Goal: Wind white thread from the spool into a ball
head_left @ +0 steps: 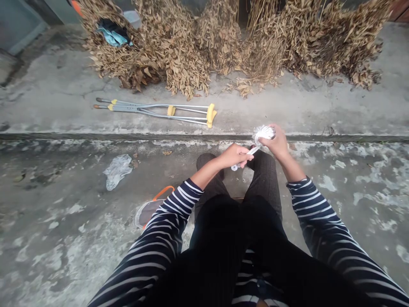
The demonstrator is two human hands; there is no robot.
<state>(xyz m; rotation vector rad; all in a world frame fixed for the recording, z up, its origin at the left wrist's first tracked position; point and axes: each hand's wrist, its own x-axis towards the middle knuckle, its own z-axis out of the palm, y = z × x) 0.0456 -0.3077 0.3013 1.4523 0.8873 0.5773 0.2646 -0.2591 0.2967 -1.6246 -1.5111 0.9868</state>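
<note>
Head view, left hand (232, 156): wrapped round the handle (252, 150) of a white plastic brush (263, 133), right next to the other hand
Right hand (274, 142): clamped on the brush's bristly head
Brush spot: held up over the black trousers (265, 175)
Up ahead: aluminium crutches (159, 111) on a concrete ledge (57, 89), dried leaf bundles (172, 47) behind
Floor: clear plastic bag (117, 171), orange-strapped goggles (148, 212)

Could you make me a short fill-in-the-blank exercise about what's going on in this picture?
The left hand and right hand share a white object, whose fluffy end sits under the ____ hand.
The crutches lying on the raised concrete have ____ pads.
The heaps beyond the crutches are dried ____.

Missing words: right; yellow; leaves.
</note>
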